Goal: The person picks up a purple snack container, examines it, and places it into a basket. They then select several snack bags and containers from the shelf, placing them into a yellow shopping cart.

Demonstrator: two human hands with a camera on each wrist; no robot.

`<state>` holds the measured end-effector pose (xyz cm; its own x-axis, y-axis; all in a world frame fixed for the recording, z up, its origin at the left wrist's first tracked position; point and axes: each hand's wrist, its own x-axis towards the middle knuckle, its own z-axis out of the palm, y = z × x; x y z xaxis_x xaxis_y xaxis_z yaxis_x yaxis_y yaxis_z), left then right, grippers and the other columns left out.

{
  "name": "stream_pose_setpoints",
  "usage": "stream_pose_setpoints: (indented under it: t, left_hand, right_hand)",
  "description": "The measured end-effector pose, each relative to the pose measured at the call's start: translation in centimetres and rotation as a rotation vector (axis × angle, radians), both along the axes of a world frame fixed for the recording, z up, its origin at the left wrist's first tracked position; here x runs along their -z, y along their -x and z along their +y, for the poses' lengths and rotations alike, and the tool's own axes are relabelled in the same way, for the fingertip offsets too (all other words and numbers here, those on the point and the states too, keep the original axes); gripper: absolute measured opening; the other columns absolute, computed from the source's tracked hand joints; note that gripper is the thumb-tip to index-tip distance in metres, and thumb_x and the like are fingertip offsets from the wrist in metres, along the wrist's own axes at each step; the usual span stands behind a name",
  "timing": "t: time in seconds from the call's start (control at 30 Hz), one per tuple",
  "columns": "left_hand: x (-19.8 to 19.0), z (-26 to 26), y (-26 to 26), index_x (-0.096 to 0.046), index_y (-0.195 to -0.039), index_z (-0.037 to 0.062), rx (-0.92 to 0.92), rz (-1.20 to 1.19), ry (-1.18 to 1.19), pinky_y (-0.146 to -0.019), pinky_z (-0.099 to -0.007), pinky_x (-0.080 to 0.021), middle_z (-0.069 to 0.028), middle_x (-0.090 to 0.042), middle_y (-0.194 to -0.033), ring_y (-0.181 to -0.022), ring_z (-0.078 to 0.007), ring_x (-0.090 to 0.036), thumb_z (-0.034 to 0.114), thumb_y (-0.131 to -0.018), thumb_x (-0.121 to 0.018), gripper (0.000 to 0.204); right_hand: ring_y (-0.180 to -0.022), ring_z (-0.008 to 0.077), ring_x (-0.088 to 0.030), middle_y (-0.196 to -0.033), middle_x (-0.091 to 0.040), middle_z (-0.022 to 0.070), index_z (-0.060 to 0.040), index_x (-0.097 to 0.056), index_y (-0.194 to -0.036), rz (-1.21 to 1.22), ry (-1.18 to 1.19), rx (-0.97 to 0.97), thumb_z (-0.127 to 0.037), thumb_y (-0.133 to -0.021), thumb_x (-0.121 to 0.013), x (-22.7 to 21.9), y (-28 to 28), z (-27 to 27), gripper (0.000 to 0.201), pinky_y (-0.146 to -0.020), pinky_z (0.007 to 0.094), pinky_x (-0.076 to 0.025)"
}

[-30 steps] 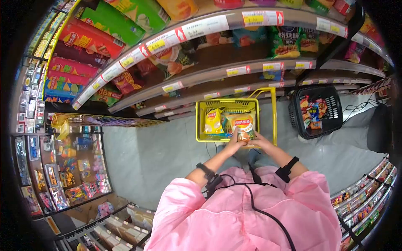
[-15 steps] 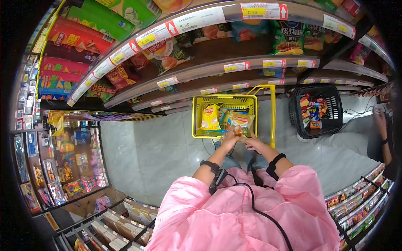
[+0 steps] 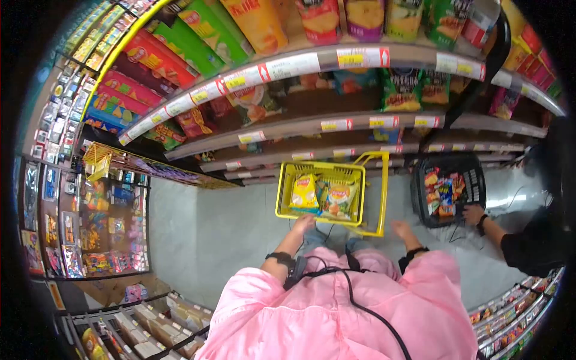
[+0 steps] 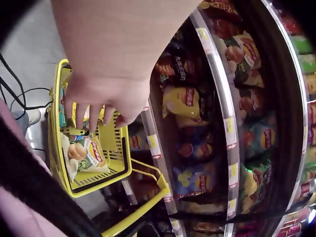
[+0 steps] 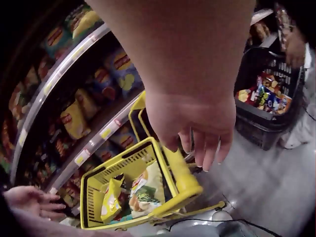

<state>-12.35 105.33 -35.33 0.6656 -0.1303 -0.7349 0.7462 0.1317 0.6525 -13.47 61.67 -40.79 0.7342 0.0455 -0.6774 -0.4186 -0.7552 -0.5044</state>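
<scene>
A yellow shopping basket with a long handle stands on the floor in front of me. Inside lie a yellow bag of chips and a pale bag of chips with green on it. My left hand is by the basket's near rim, its fingers spread loosely and holding nothing. To the right of the basket, my right hand hangs in the air with relaxed fingers; in the right wrist view this empty hand overlaps the basket's handle side.
Shelves of chip bags and chip tubes rise ahead. A black basket of small snack packs stands at the right, with another person's hand at its rim. Black cables lie near my feet.
Both my hands have let go of the pale bag of chips, which lies in the yellow basket. They have moved apart, left and right. The other person's hand has come to the black basket.
</scene>
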Motion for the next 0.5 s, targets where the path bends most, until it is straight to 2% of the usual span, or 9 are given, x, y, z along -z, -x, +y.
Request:
stream_pose_setpoints:
  t: [0.03,0.1,0.13,0.17,0.23,0.3,0.37,0.43,0.5]
  left_hand:
    - [0.7,0.5,-0.1,-0.045,-0.113,0.0119,-0.025,0.043,0.011,-0.079,-0.0351,-0.039,-0.0059,-0.053,-0.105,-0.094,-0.0213,-0.051,0.033,-0.079,-0.051,0.041]
    - [-3.7,-0.5,-0.4,-0.046,-0.113,0.0127,-0.033,0.08,-0.08,-0.079,-0.0369,-0.039,-0.0057,-0.054,-0.104,-0.095,-0.0216,-0.051,0.034,-0.079,-0.05,0.04]
    - [-5.6,-1.0,-0.5,-0.046,-0.113,0.0131,-0.039,0.106,-0.124,-0.08,-0.0378,-0.039,-0.0055,-0.055,-0.103,-0.096,-0.0217,-0.051,0.034,-0.079,-0.05,0.039]
    - [-5.6,-1.2,-0.8,-0.047,-0.111,0.0127,-0.076,0.101,-0.119,-0.076,-0.0368,-0.04,-0.006,-0.056,-0.102,-0.091,-0.0209,-0.053,0.033,-0.08,-0.049,0.037]
    - [-5.3,-1.6,-0.9,-0.049,-0.106,0.0118,-0.152,0.105,-0.108,-0.068,-0.0349,-0.042,-0.0069,-0.058,-0.099,-0.08,-0.0192,-0.056,0.033,-0.08,-0.048,0.034]
    - [-6.8,-2.9,-1.4,-0.05,-0.105,0.0127,-0.121,0.043,-0.12,-0.071,-0.0354,-0.041,-0.0074,-0.057,-0.1,-0.083,-0.0194,-0.056,0.034,-0.08,-0.047,0.033]
    - [-7.4,-3.9,-1.8,-0.05,-0.104,0.0135,-0.1,0.009,-0.1,-0.073,-0.0357,-0.04,-0.007,-0.057,-0.1,-0.084,-0.019,-0.056,0.034,-0.08,-0.047,0.032]
    - [-7.0,-4.9,-1.6,-0.051,-0.103,0.0142,-0.09,-0.008,-0.041,-0.074,-0.0356,-0.039,-0.0058,-0.058,-0.098,-0.086,-0.0179,-0.056,0.035,-0.08,-0.046,0.031]
    - [-7.0,-5.9,-1.1,-0.049,-0.107,0.0134,0.017,0.006,-0.093,-0.075,-0.0356,-0.04,-0.0053,-0.057,-0.101,-0.09,-0.0196,-0.055,0.035,-0.081,-0.046,0.034]
  right_hand:
    - [-0.065,0.0175,-0.055,-0.078,-0.058,0.0066,-0.0079,-0.057,-0.099,0.037,-0.224,0.348,-0.023,-0.08,-0.049,2.1,1.6,-1.3,0.026,-0.059,0.032,-0.046]
    - [-0.063,0.0189,-0.055,-0.075,-0.058,0.006,-0.0091,-0.056,-0.099,0.108,-0.281,0.47,-0.023,-0.08,-0.049,4.8,3.3,-3.4,0.025,-0.054,0.0326,-0.046]
    - [-0.061,0.0191,-0.055,-0.074,-0.057,0.006,-0.0091,-0.055,-0.098,0.129,-0.319,0.575,-0.024,-0.08,-0.049,3.7,4.0,-3.4,0.024,-0.051,0.0317,-0.046]
    - [-0.059,0.0193,-0.055,-0.073,-0.057,0.006,-0.0092,-0.055,-0.096,0.159,-0.356,0.68,-0.024,-0.08,-0.049,2.1,5.0,-2.8,0.023,-0.049,0.0309,-0.045]
    - [-0.063,0.02,-0.055,-0.076,-0.058,0.0075,-0.009,-0.055,-0.094,0.247,-0.294,0.651,-0.025,-0.08,-0.049,0.7,6.6,-1.7,0.023,-0.055,0.0314,-0.046]
    - [-0.074,0.0193,-0.058,-0.083,-0.061,0.0089,-0.0039,-0.052,-0.103,0.262,-0.345,0.445,-0.025,-0.081,-0.046,-4.1,8.1,0.8,0.031,-0.057,0.0355,-0.047]
    - [-0.08,0.0165,-0.055,-0.084,-0.061,0.0067,-0.0071,-0.054,-0.104,0.498,-0.734,0.647,-0.028,-0.08,-0.046,-12.3,9.1,3.6,0.032,-0.061,0.0347,-0.046]
    - [-0.079,0.0161,-0.056,-0.083,-0.061,0.0064,-0.0075,-0.055,-0.102,0.6,-0.873,0.6,-0.028,-0.08,-0.046,-13.0,9.9,3.5,0.031,-0.06,0.0337,-0.046]
    - [-0.077,0.0157,-0.056,-0.083,-0.061,0.0062,-0.008,-0.055,-0.1,0.544,-0.864,0.416,-0.028,-0.08,-0.046,-10.4,10.2,2.6,0.03,-0.059,0.0327,-0.045]
